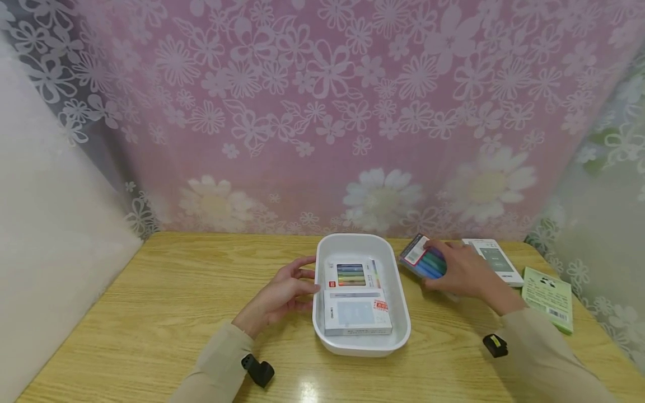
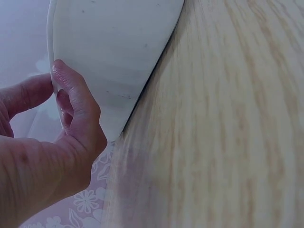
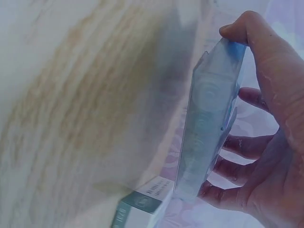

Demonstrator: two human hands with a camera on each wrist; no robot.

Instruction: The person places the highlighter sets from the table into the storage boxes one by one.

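My right hand (image 1: 463, 271) grips a clear pack of thick coloured sticks (image 1: 428, 263), its thumb on one end and its fingers along the far side. In the right wrist view the clear pack (image 3: 209, 104) stands tilted, overlapping the wooden table's edge. A deep white tray (image 1: 400, 285) stands in the middle of the table. Fingertips of my left hand (image 1: 279, 294) touch the tray's left side at the rim. Within the tray lie a white box with a window of coloured pens (image 1: 350, 274) and, nearer me, a white box with a red label (image 1: 358, 319).
Right of the clear pack lies a white box with a grey-green panel (image 1: 496, 263). A light green pack with a barcode (image 1: 549, 296) lies near the right edge of the wooden table (image 1: 166, 302). A flowered curtain (image 1: 302, 140) hangs behind the table.
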